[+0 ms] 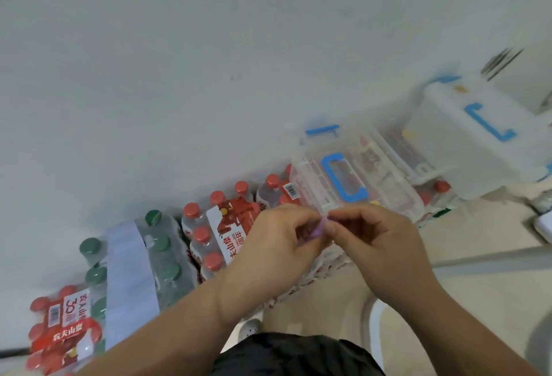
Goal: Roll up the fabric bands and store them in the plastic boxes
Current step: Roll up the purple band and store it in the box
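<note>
A small purple fabric band (319, 230) sits between my two hands, mostly hidden by the fingers. My left hand (268, 253) curls its fingers round the band's left part. My right hand (379, 241) pinches the band's upper end between thumb and forefinger. Just beyond my hands lies a clear plastic box (328, 193) with a blue handle on its lid. Behind it to the right stands a larger white plastic box (454, 148) with a blue handle, blurred by motion.
Shrink-wrapped packs of red-capped water bottles (209, 238) and green-capped bottles (161, 262) line the white wall (209, 62). Another red-capped pack (62, 331) sits at the lower left. A beige floor (466, 295) spreads to the right, and a dark garment (295, 354) shows at the bottom.
</note>
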The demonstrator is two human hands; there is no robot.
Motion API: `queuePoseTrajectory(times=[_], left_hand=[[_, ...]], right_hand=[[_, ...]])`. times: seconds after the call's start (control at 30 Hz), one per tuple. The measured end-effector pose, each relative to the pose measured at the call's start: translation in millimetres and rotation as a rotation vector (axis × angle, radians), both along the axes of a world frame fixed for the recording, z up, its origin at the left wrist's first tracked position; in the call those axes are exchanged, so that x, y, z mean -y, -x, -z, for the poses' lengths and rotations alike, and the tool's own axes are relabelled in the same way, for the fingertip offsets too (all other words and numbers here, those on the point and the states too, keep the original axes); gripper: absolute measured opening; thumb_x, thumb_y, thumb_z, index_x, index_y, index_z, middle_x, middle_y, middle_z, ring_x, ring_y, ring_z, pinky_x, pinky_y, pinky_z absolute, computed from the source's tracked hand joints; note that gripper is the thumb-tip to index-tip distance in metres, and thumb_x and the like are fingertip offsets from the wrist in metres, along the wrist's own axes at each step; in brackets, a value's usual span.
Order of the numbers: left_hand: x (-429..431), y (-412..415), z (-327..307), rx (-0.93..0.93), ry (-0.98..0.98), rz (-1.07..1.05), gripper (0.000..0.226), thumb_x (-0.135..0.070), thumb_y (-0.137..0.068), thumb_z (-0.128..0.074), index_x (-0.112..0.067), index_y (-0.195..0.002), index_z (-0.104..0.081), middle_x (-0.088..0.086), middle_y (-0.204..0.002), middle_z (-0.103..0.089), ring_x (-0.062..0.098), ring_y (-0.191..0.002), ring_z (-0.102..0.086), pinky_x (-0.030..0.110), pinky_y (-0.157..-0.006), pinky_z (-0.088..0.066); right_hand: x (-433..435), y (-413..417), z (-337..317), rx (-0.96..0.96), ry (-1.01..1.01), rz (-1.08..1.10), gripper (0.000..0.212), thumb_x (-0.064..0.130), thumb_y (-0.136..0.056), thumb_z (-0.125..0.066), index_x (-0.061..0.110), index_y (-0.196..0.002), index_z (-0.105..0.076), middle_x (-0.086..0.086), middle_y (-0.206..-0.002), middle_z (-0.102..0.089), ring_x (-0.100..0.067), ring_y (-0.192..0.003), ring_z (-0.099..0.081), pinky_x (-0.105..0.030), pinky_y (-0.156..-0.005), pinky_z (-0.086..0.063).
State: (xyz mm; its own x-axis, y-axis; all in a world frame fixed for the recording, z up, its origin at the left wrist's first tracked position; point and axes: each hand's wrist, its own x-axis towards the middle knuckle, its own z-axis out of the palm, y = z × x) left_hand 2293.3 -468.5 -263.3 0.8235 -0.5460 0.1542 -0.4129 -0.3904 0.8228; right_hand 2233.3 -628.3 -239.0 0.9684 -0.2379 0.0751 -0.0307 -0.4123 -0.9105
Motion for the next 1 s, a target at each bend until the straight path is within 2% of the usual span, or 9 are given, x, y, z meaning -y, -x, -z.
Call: queuePoseTrajectory(times=[0.07,0.17,0.3,0.4,0.53,0.67,0.77,0.87,1.0], left_hand=[[3,-11,8,-0.081,0.025,0.001,0.022,-0.041,-0.094,-0.066,-0.022,-0.086,-0.072,-0.004,-0.076,-0.068,0.013,-0.073,-0.064,0.036,-0.066,-0.051],[7,-21,16,-0.262,0.111,-0.005,0.02,-0.038,-0.093,-0.069,-0.021,-0.085,-0.073,-0.001,-0.078,-0.072,0.015,-0.071,-0.068,0.041,-0.069,-0.056],[15,-27,18,-0.303,0.146,0.003,0.006,-0.028,-0.09,-0.074,-0.024,-0.086,-0.075,-0.003,-0.082,-0.074,0.013,-0.074,-0.07,0.037,-0.072,-0.059],[23,-32,18,-0.314,0.172,-0.008,0.006,-0.022,-0.087,-0.076,-0.028,-0.089,-0.075,-0.005,-0.086,-0.073,0.012,-0.075,-0.07,0.033,-0.071,-0.059],[35,-35,17,-0.253,0.175,-0.038,0.008,-0.019,-0.088,-0.075,-0.027,-0.091,-0.074,-0.004,-0.086,-0.072,0.015,-0.078,-0.068,0.037,-0.075,-0.057],[58,-34,18,-0.181,0.143,-0.122,0.003,-0.022,-0.089,-0.074,-0.025,-0.09,-0.073,-0.005,-0.085,-0.072,0.014,-0.078,-0.067,0.036,-0.072,-0.056],[74,-25,14,-0.154,0.077,-0.191,0.004,-0.024,-0.088,-0.073,-0.026,-0.09,-0.072,-0.009,-0.083,-0.07,0.011,-0.078,-0.063,0.024,-0.069,-0.054],[87,-16,12,-0.12,0.013,-0.228,0.003,-0.029,-0.089,-0.071,-0.031,-0.087,-0.07,-0.015,-0.088,-0.067,0.007,-0.075,-0.061,0.013,-0.063,-0.048],[94,-13,21,0.021,-0.167,-0.309,0.009,-0.038,-0.091,-0.067,-0.03,-0.091,-0.071,-0.016,-0.08,-0.065,0.006,-0.076,-0.06,0.014,-0.065,-0.046]], right_hand=[[6,-2,1,-0.041,-0.087,0.092,0.008,0.026,-0.084,-0.074,0.027,-0.091,-0.075,0.007,-0.08,-0.076,-0.01,-0.072,-0.073,-0.022,-0.067,-0.059],[26,1,3,-0.068,-0.081,0.253,0.005,0.019,-0.089,-0.072,0.022,-0.092,-0.076,0.0,-0.08,-0.076,-0.018,-0.073,-0.073,-0.028,-0.067,-0.061],[56,9,1,-0.144,0.048,0.293,0.004,0.021,-0.084,-0.079,0.024,-0.086,-0.077,0.008,-0.082,-0.076,-0.007,-0.075,-0.07,-0.02,-0.068,-0.055],[80,11,12,-0.25,0.14,0.309,0.007,0.034,-0.084,-0.079,0.033,-0.089,-0.075,0.014,-0.095,-0.073,-0.009,-0.09,-0.069,-0.031,-0.08,-0.055],[102,9,27,-0.266,0.416,0.165,0.024,0.036,-0.077,-0.083,0.039,-0.097,-0.071,0.022,-0.107,-0.063,-0.005,-0.106,-0.058,-0.03,-0.093,-0.048],[125,1,38,-0.19,0.578,0.017,0.036,0.049,-0.065,-0.084,0.035,-0.097,-0.074,0.014,-0.104,-0.065,-0.013,-0.106,-0.056,-0.032,-0.096,-0.043],[147,-9,45,-0.136,0.639,-0.14,0.038,0.056,-0.065,-0.08,0.033,-0.095,-0.075,0.014,-0.099,-0.064,-0.014,-0.099,-0.057,-0.037,-0.09,-0.048],[164,-17,57,-0.017,0.656,-0.282,0.033,0.043,-0.066,-0.087,0.03,-0.094,-0.074,0.012,-0.099,-0.064,-0.015,-0.096,-0.059,-0.039,-0.087,-0.05],[177,-22,71,0.095,0.6,-0.379,0.028,0.043,-0.076,-0.077,0.028,-0.099,-0.074,0.011,-0.103,-0.061,-0.012,-0.099,-0.055,-0.032,-0.087,-0.048]])
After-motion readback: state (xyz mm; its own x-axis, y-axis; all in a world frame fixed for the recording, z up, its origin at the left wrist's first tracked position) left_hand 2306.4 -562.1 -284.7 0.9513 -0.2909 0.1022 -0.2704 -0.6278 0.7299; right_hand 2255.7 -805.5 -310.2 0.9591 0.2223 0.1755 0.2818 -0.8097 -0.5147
